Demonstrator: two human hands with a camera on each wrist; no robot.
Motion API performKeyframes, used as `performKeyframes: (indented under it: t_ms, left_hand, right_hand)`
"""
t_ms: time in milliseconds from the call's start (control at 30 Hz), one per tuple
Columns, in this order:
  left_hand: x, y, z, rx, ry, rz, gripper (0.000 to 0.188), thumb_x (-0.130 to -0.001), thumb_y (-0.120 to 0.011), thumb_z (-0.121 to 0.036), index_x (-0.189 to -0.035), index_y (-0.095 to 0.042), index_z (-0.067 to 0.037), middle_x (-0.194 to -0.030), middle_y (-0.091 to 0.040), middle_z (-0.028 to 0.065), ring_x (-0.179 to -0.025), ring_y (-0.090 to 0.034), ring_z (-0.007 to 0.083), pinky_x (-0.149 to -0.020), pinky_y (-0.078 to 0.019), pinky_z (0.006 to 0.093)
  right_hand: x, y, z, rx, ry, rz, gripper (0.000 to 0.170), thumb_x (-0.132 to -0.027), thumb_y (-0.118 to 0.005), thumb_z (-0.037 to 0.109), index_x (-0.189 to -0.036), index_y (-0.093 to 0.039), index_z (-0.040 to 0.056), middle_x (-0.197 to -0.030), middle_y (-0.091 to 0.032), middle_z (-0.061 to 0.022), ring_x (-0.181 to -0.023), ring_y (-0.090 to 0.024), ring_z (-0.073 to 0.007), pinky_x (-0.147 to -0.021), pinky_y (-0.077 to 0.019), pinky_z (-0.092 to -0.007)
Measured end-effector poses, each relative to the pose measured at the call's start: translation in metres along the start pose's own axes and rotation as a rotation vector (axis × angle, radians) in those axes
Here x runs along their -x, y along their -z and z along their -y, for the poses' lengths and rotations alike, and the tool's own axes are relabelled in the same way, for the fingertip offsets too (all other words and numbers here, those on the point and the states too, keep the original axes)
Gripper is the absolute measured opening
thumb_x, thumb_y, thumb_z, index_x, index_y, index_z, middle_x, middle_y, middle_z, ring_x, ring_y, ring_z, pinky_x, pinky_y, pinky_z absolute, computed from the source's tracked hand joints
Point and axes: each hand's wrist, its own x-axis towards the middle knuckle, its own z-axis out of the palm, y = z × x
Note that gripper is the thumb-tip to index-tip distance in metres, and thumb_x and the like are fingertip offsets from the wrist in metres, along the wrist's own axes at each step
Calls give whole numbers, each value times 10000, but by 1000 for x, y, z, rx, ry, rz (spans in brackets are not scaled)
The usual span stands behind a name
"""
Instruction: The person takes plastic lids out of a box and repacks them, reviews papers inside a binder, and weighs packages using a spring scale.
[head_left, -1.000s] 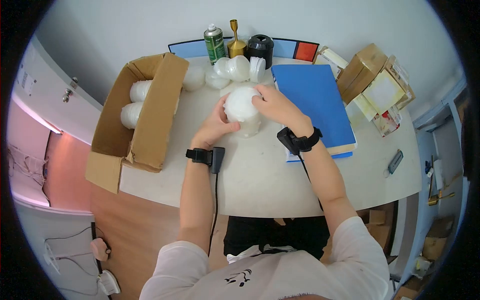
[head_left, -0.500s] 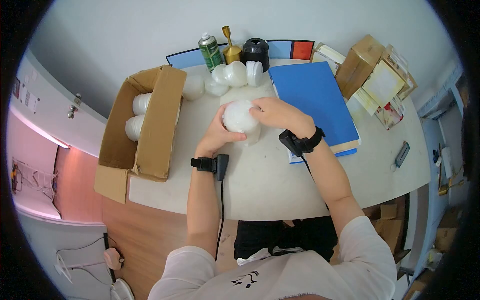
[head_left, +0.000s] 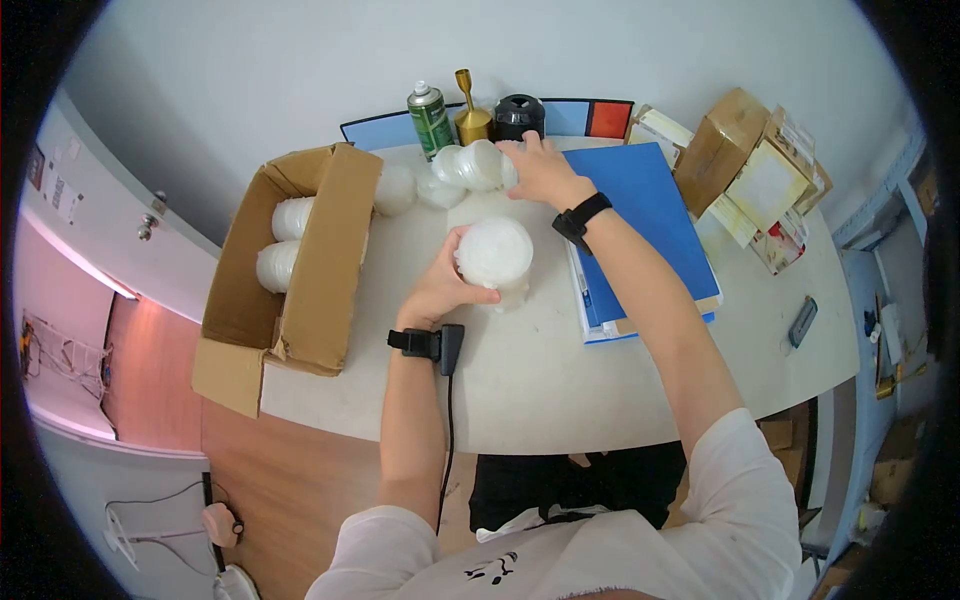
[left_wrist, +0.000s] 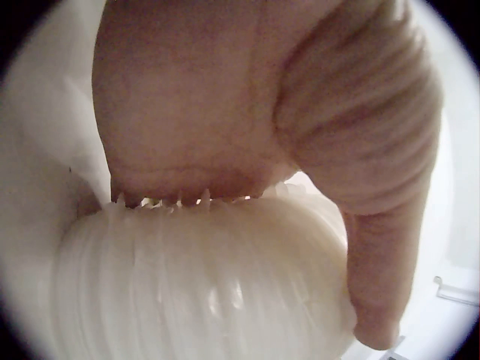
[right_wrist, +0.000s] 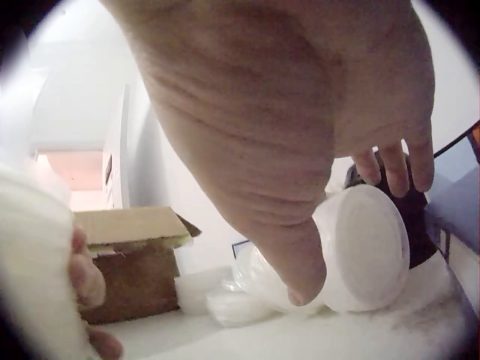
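Observation:
My left hand grips a stack of translucent white plastic bowls near the middle of the table, the thumb along its near side and the other fingers mostly hidden behind it. Ridged rims of the stack show close up in the left wrist view. At the back, my right hand is spread over the right end of a row of similar round containers. In the right wrist view its thumb hangs in front of a round white lid-like end, with the fingertips above and behind.
An open cardboard box with more white stacks stands at the left. Behind the row are a green spray can, a gold candlestick and a black canister. A blue binder lies right, beside small cartons.
My right hand has left the bowl stack and moved back to the row's right end. The left hand keeps its grip; the stack's top now shows as a smooth white disc.

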Motion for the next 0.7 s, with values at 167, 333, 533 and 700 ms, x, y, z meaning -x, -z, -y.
performKeyframes:
  t_ms: [167, 333, 533, 700]
  left_hand:
    - [2, -1, -2, -16, -10, -14, 1032, -493, -963, -91, -1388, -450, -99, -1292, -556, 30, -1249, -516, 194, -1096, -398, 362]
    - [1, -2, -2, -38, -40, 0, 1016, -505, -961, -84, -1382, -447, -90, -1291, -554, 35, -1243, -516, 191, -1087, -402, 354]
    - [-1, -3, 3, 24, -74, -1, 1034, -529, -968, -98, -1404, -418, -88, -1299, -546, 37, -1248, -513, 188, -1088, -402, 356]
    - [5, -6, -5, 42, -30, -2, 1091, -539, -972, -109, -1452, -376, -76, -1339, -535, 51, -1267, -505, 200, -1100, -396, 364]
  right_hand:
    - [-20, -31, -23, 32, -29, -158, 633, -710, -829, 182, -1245, -505, 83, -1194, -507, -209, -1116, -561, -433, -972, -494, -468]
    - [7, -3, -24, -156, -16, -130, 561, -694, -853, 228, -1117, -527, 56, -1143, -543, -217, -1030, -615, -427, -875, -536, -470]
    - [61, 31, 3, -662, -76, -301, 558, -729, -874, 354, -1039, -523, 51, -1074, -545, -153, -902, -600, -269, -776, -509, -373]
    - [110, 35, 36, -589, 251, -132, 504, -767, -844, 345, -996, -501, 55, -1102, -529, -120, -954, -545, -267, -832, -472, -363]
